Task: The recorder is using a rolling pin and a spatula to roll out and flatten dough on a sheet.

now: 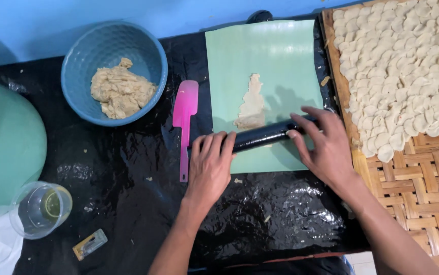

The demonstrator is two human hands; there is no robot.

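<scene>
A black rolling pin [262, 135] lies across a pale green mat [275, 56], on the near end of a thin strip of beige dough [252, 104]. My left hand [210, 165] presses flat on the pin's left end. My right hand [324, 145] rests with spread fingers on its right end. A pink spatula [184, 119] lies just left of the mat, beside my left hand.
A blue basket bowl [150, 48] with a lump of dough [121, 90] stands at the back left. A woven bamboo tray [423, 178] with several flat dough pieces [408, 66] is on the right. A clear glass [41, 209], small cutter [90, 244] and green container [5, 142] sit at left on black plastic sheeting [127, 178].
</scene>
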